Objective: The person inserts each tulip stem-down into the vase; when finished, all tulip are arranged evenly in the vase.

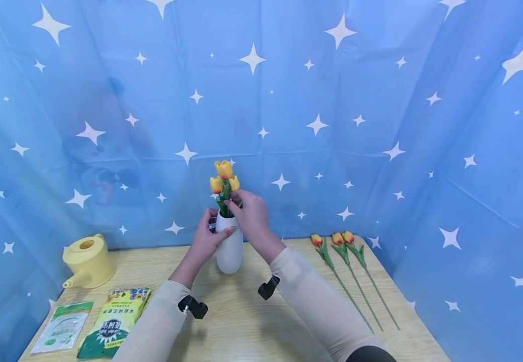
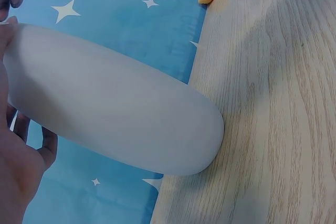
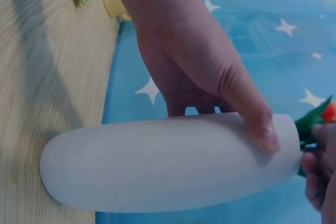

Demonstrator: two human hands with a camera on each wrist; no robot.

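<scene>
A white vase (image 1: 230, 251) stands on the table, several yellow-orange tulips (image 1: 224, 170) rising from its mouth. My left hand (image 1: 208, 235) grips the vase near the top, thumb across the near side and fingers behind. At the mouth, my right hand (image 1: 251, 213) pinches a tulip among the green leaves and stems; its flower head stands just above the fingers. In the right wrist view, the right hand's fingertips (image 3: 312, 174) are close to the rim, beside the leaves (image 3: 312, 119). The left wrist view shows the smooth side of the vase (image 2: 121, 103), its base on the wood.
Three loose tulips (image 1: 337, 239) lie on the right of the wooden table (image 1: 239, 322). A yellow watering can (image 1: 91, 264) stands at the back left, with a green-yellow bag (image 1: 116, 322) and a smaller white-green packet (image 1: 64, 327) before it. A blue star-patterned curtain (image 1: 288, 100) hangs behind.
</scene>
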